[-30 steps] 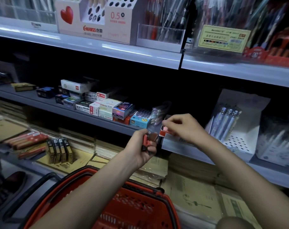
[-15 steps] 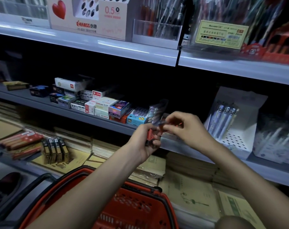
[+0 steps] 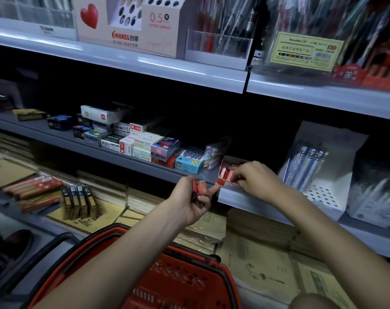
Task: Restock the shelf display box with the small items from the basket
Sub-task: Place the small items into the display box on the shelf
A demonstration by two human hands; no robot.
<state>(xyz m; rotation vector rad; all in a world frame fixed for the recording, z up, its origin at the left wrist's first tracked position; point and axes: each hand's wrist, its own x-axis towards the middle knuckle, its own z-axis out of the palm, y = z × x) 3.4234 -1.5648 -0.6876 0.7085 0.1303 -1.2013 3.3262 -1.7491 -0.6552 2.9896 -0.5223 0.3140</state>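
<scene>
A small red display box [image 3: 223, 176] stands at the front edge of the middle shelf, with red items inside. My right hand [image 3: 256, 181] rests at the box's open top, its fingers pinching a small red item [image 3: 230, 175] among the others. My left hand [image 3: 194, 201] hovers just left of and below the box, closed around a few small red and dark items [image 3: 199, 188], its forefinger stretched out to the box's lower corner. The red plastic basket [image 3: 158, 279] sits under my forearms at the bottom of the view.
Small stationery boxes [image 3: 142, 143] crowd the middle shelf left of the display box. A white holder of pens [image 3: 312, 168] stands to the right. The shelf above [image 3: 145, 63] overhangs. Flat brown paper packs [image 3: 256, 259] lie on the lower shelf.
My right hand has moved away from my left hand, right and into the red display box with one item. My left hand has stayed below the shelf edge with the rest.
</scene>
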